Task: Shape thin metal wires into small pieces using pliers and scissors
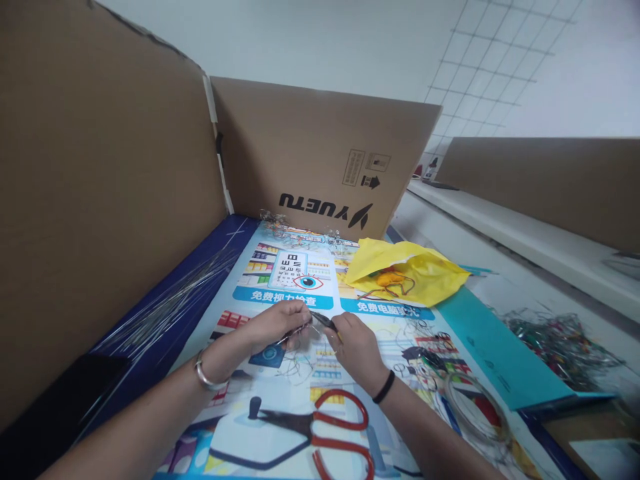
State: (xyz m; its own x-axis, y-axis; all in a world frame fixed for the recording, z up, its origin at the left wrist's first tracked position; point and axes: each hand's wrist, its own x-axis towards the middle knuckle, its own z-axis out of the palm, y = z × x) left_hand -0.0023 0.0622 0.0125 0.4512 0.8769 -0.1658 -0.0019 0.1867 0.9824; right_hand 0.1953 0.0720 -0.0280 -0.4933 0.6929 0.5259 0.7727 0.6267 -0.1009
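My left hand is closed in a pinch on a thin wire near the middle of the printed sheet. In my right hand is a small pair of pliers, dark at the jaws with a bit of yellow on the handle. The jaws point left and meet the left fingertips, where I cannot make out the wire's end. Loose wire bits lie on the sheet below the hands. Closer to me lies a pair of scissors with red handles and dark blades.
Cardboard panels stand behind and at the left. A yellow bag with orange cord lies beyond my right hand. Long straight wires lie at the left; a wire coil and a tangled wire heap are at the right.
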